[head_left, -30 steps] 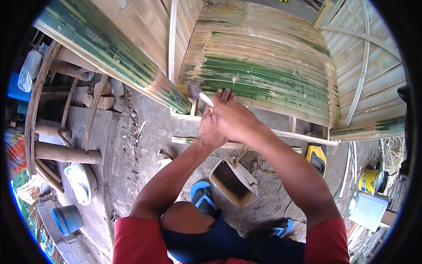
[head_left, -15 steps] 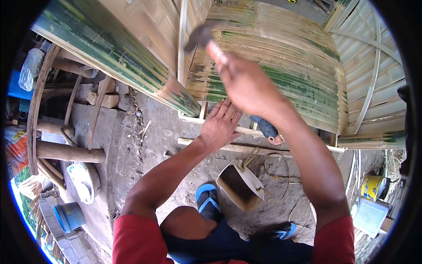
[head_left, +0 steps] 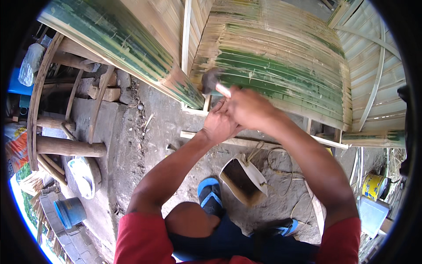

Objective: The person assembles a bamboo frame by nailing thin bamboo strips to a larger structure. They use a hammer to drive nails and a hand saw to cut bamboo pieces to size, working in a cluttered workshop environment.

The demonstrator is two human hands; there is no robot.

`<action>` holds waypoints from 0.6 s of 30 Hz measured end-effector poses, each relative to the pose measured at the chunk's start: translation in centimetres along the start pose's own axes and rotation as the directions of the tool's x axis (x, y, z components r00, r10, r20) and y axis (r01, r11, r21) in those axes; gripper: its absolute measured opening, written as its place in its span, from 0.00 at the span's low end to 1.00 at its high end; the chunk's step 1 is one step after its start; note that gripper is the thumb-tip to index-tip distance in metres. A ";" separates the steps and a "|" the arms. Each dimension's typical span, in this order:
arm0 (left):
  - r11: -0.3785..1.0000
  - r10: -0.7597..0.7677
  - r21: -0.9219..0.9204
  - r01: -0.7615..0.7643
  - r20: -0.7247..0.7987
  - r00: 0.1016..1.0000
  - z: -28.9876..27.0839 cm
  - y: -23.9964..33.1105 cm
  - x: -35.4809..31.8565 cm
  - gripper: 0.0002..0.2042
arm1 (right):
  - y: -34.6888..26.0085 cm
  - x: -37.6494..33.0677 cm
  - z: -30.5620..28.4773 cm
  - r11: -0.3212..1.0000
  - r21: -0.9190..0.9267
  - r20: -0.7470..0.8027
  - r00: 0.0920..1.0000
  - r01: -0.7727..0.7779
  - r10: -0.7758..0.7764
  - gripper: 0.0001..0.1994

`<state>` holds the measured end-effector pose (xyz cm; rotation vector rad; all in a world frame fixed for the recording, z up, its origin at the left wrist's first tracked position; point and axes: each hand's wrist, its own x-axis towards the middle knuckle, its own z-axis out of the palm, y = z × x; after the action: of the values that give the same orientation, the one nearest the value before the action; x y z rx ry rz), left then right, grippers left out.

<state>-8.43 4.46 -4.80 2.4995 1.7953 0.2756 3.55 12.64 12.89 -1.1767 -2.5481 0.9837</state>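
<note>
A: Hammer [head_left: 212, 82] — where?
B: Right hand [head_left: 250, 108] wrapped round its handle, head at the bamboo panel's [head_left: 281, 70] lower edge.
A: Left hand [head_left: 218, 125]?
B: Under it, fingers curled at the frame; holding anything, can't tell.
A: Handling?
B: Head-heavy, rigid; probably best gripped low on the handle.

The right hand [head_left: 250, 108] has swung the hammer [head_left: 211, 80] down beside the left hand [head_left: 220, 125].

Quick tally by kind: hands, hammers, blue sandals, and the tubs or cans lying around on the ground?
Hands: 2, left hand and right hand
Hammer: 1
Blue sandals: 2, and
Blue tub: 1
Yellow can: 1
Tan open container: 1
Total: 8
</note>
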 end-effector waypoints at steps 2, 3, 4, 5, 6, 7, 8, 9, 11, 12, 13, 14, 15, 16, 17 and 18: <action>0.991 -0.067 -0.112 0.069 0.018 0.998 0.4 0.0 -0.1 0.41 | 0.1 0.0 0.1 0.966 -0.248 0.156 0.987 0.070 -0.031 0.17; 0.997 -0.048 -0.056 0.049 0.015 0.999 0.5 -0.2 -0.2 0.40 | 0.2 -0.1 0.1 0.976 -0.215 0.218 0.976 0.026 0.022 0.18; 0.999 -0.028 -0.041 0.029 0.028 0.999 0.5 -0.2 -0.1 0.39 | 0.2 -0.4 -0.2 0.995 -0.100 0.122 0.993 0.012 0.000 0.18; 1.000 -0.014 -0.019 0.015 0.021 1.000 0.6 -0.3 0.0 0.39 | 0.6 -0.5 -0.3 1.000 0.001 0.015 1.000 0.025 -0.025 0.19; 1.000 0.008 -0.004 -0.008 -0.034 0.999 0.5 -0.4 0.0 0.38 | 0.6 -0.6 -0.3 0.989 0.111 -0.157 0.984 0.102 -0.084 0.19; 0.999 0.031 0.012 -0.030 -0.089 0.996 0.4 -0.4 0.2 0.38 | 0.8 -0.4 -0.1 0.984 0.173 -0.164 0.987 0.032 -0.003 0.16; 0.999 0.030 0.017 -0.029 -0.060 0.998 0.2 -0.5 0.2 0.38 | 0.5 -0.3 -0.1 0.970 0.241 -0.238 0.971 0.024 0.035 0.14; 0.999 0.028 0.020 -0.027 -0.034 0.999 0.0 -0.4 0.3 0.38 | 0.6 0.1 0.6 0.948 0.306 -0.301 0.954 0.084 0.013 0.12; 1.000 -0.017 -0.003 0.018 0.090 0.996 -0.5 -0.1 0.3 0.40 | 0.4 0.9 1.2 0.984 -0.176 0.126 0.992 0.038 -0.016 0.13; 1.000 -0.013 0.022 0.012 0.070 0.997 -0.7 0.0 0.2 0.41 | 0.1 1.0 0.7 0.980 -0.193 0.145 0.989 0.055 -0.027 0.14; 0.999 -0.011 0.046 0.010 0.038 0.999 -0.9 0.2 0.3 0.41 | 0.9 1.3 1.0 0.964 -0.265 0.176 0.982 -0.026 0.075 0.15; 0.995 -0.017 0.102 0.012 0.046 0.999 -1.0 0.3 0.2 0.44 | 1.1 1.1 0.4 0.988 -0.156 0.107 0.994 0.013 0.004 0.16; 0.995 -0.002 0.099 0.003 -0.008 1.000 -1.1 0.5 0.2 0.45 | 2.1 0.4 0.2 0.997 -0.073 -0.008 1.000 -0.016 0.016 0.17; 0.996 0.017 0.084 -0.011 -0.074 0.997 -1.2 0.5 0.3 0.46 | 3.0 -0.7 -0.4 0.999 0.022 -0.178 0.984 0.038 -0.033 0.17; 0.997 0.036 0.067 -0.027 -0.141 0.989 -1.3 0.5 0.3 0.47 | 4.0 -2.0 -0.7 0.999 0.042 -0.215 0.976 -0.009 0.018 0.17; 0.999 0.027 0.035 -0.022 -0.144 0.989 -1.3 0.5 0.4 0.49 | 5.2 -3.5 -1.1 0.997 0.074 -0.305 0.952 0.025 -0.001 0.17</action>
<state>-8.06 4.58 -3.39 2.5873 1.8351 0.4430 9.57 13.05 10.88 -1.1850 -2.2544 0.8161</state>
